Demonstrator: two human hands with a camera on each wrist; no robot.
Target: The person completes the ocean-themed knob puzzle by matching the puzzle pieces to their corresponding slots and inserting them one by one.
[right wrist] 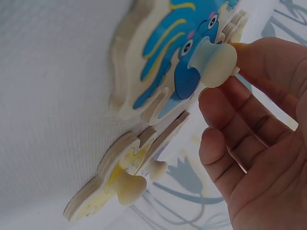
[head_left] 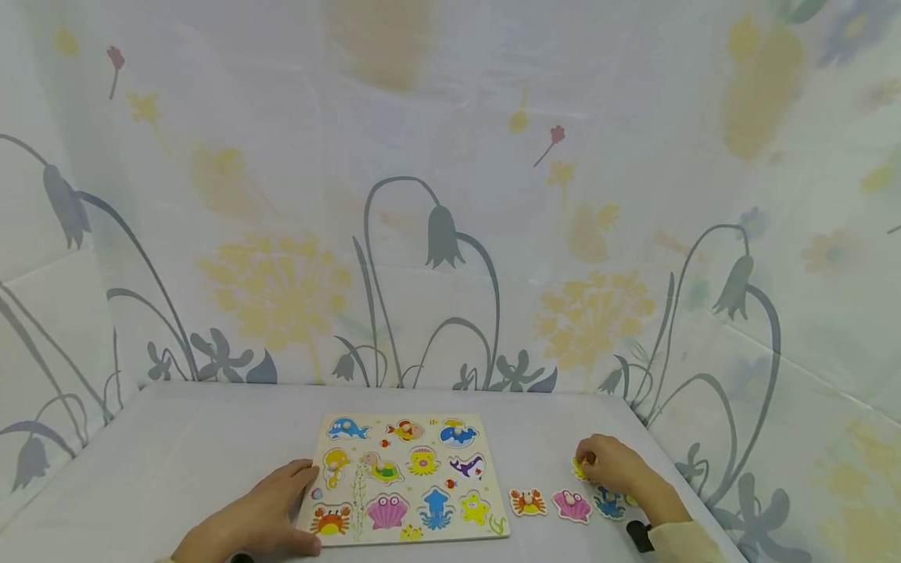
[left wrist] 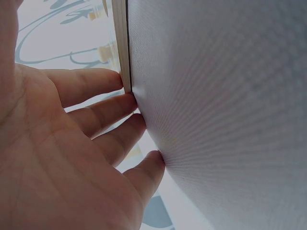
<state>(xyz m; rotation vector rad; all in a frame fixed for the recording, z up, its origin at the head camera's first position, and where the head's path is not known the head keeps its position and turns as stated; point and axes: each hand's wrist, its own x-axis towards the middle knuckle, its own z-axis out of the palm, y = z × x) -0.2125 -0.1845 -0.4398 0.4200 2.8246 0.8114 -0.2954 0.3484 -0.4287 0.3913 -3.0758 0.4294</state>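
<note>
Left hand [head_left: 256, 508], fingers loosely extended, touches the left edge of the puzzle board [head_left: 457, 535], which lies flat on the table [head_left: 232, 438]. Well to the board's right, the right hand [head_left: 615, 463] appears to pinch a yellow piece [head_left: 579, 469], its knob mostly hidden. The blue piece [head_left: 609, 504] lies just nearer: a low wrist could nudge it, and a shallow fingertip hold could let the yellow piece slip.

No readable text, as far as visible.
</note>
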